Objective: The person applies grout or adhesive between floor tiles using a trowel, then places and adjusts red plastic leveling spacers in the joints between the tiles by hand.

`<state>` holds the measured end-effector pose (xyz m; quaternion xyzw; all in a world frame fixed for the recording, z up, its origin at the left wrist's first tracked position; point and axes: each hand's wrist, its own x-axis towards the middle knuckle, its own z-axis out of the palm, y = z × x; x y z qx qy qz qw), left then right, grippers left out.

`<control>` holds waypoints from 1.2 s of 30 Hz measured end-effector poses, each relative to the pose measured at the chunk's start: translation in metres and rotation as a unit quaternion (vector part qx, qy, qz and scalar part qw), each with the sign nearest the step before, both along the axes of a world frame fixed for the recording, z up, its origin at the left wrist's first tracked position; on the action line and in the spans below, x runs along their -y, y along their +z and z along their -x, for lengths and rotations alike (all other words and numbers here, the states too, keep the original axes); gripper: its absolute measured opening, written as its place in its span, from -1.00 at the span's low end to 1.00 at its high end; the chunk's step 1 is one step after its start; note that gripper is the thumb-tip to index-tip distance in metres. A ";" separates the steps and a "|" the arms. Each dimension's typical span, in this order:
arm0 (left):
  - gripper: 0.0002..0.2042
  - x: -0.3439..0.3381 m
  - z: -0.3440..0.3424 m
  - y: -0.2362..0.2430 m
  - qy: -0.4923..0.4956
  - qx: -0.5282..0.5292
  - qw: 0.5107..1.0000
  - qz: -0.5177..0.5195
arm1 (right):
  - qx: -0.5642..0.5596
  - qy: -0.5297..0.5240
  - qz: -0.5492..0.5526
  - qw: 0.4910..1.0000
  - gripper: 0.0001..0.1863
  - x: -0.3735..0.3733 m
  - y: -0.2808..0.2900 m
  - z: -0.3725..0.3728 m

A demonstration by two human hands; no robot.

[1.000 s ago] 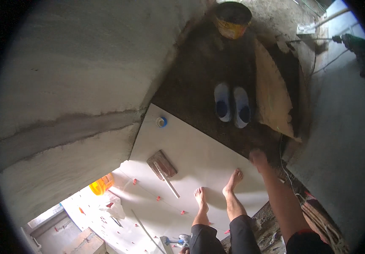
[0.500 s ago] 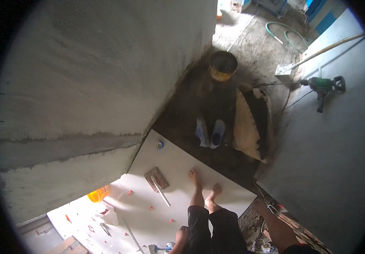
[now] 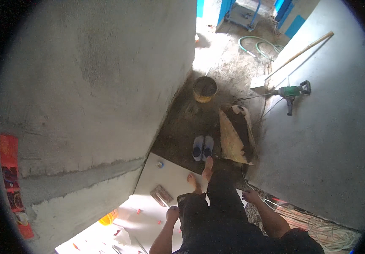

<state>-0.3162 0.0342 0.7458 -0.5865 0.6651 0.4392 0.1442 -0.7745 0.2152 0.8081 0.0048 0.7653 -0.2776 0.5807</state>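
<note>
My left hand (image 3: 172, 214) hangs beside my left thigh, its fingers curled in with nothing seen in them. Below it in depth, a mortar-crusted rectangular tool (image 3: 161, 196) with a pale handle lies on the large white tiles (image 3: 144, 180). On my right, my right hand (image 3: 250, 196) is held out from my leg, fingers loosely bent and apart, holding nothing. My left bare foot (image 3: 192, 180) rests on the tile. My right foot (image 3: 208, 165) is at the near end of a pair of pale shoes (image 3: 203, 148) on dark floor; whether it touches them I cannot tell.
A mortar bucket (image 3: 205, 89) and a torn sack (image 3: 235, 133) stand ahead. Against the right wall leans a green power drill (image 3: 289, 92) and a wooden pole (image 3: 301, 55). A tape roll (image 3: 160, 165), red tile clips (image 3: 139, 211) and an orange bucket (image 3: 108, 217) sit left.
My right foot has stepped forward off the tile toward the shoes. My view has shifted. Both hands have come further into view, and the right hand now shows beside my leg.
</note>
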 end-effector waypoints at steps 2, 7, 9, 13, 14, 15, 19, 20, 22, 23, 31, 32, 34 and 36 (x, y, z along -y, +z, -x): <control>-0.68 0.013 -0.038 -0.039 0.173 -0.099 0.977 -0.074 | -0.027 0.038 0.023 0.999 -0.65 0.034 0.008 -0.004; -0.81 0.061 0.049 -0.007 -0.443 -0.001 0.864 0.239 | -0.155 0.038 -0.013 0.987 -0.59 0.017 0.009 0.061; -0.79 0.092 0.032 0.003 -0.423 0.044 0.893 0.145 | -0.146 0.042 0.011 0.988 -0.60 0.061 -0.001 0.070; -0.84 0.148 0.020 -0.017 -0.251 0.018 0.965 0.067 | -0.150 0.025 0.060 0.987 -0.66 0.117 0.005 0.098; -0.85 0.160 0.015 -0.022 -0.193 -0.002 0.980 0.051 | -0.169 0.042 0.078 0.982 -0.68 0.130 0.006 0.106; -0.86 0.172 0.006 -0.023 -0.158 -0.010 0.986 0.045 | -0.161 0.041 0.087 0.982 -0.68 0.146 0.010 0.108; -0.82 0.202 0.074 -0.032 -0.118 -0.028 0.989 0.089 | -0.199 0.045 0.013 0.979 -0.71 0.139 -0.022 0.182; -0.80 0.201 0.108 -0.037 0.126 -0.146 0.978 -0.074 | -0.205 -0.001 0.012 0.979 -0.70 0.126 -0.036 0.215; -0.78 0.219 0.087 -0.018 0.424 -0.201 0.874 -0.126 | -0.110 -0.012 0.039 0.993 -0.65 0.179 -0.029 0.226; -0.78 0.229 0.120 -0.020 0.252 -0.265 0.930 -0.039 | -0.130 -0.028 0.050 0.990 -0.63 0.165 -0.033 0.265; -0.71 0.311 0.286 0.076 0.270 -0.175 0.932 -0.167 | -0.244 -0.245 0.088 0.934 -0.77 0.164 0.036 0.378; -0.71 0.321 0.307 0.088 0.253 -0.166 0.937 -0.173 | -0.242 -0.264 0.078 0.931 -0.77 0.152 0.034 0.381; -0.71 0.334 0.347 0.122 0.189 -0.147 0.960 -0.144 | -0.261 -0.260 0.056 0.928 -0.81 0.121 0.044 0.387; -0.73 0.391 0.299 0.087 0.151 -0.101 0.976 -0.123 | -0.437 -0.170 0.031 0.883 -0.81 0.129 0.066 0.381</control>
